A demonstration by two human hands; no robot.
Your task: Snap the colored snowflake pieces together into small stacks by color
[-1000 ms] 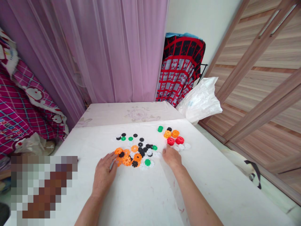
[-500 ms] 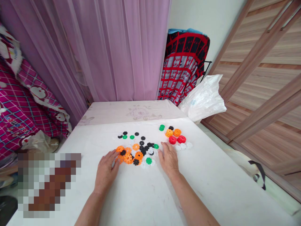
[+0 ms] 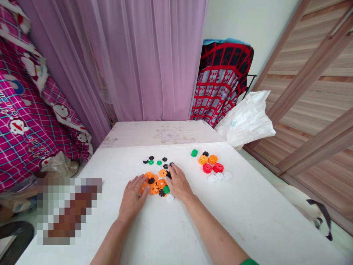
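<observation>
A loose pile of notched plastic discs lies on the white-covered table [image 3: 154,228]. Orange discs [image 3: 153,189] make up most of its left part, with black discs [image 3: 161,192], a green disc [image 3: 166,189] and a white disc [image 3: 170,198] among them. At the pile's left edge, my left hand [image 3: 134,195] rests with its fingers apart, touching orange discs. My right hand [image 3: 178,181] lies over the right side, fingers stretched out, hiding some discs below. Behind the pile are a few scattered black discs [image 3: 164,159] and small green discs [image 3: 159,162].
To the right stand sorted stacks: green discs [image 3: 194,152], orange discs [image 3: 213,159], red discs [image 3: 218,168] and white discs [image 3: 220,176]. A white plastic bag [image 3: 245,119] is beside the table's far right corner. A purple curtain [image 3: 154,62] hangs behind.
My right hand has moved left onto the pile, pushing discs on its right side closer together. My left hand stays at the left edge. The view has shifted slightly.
</observation>
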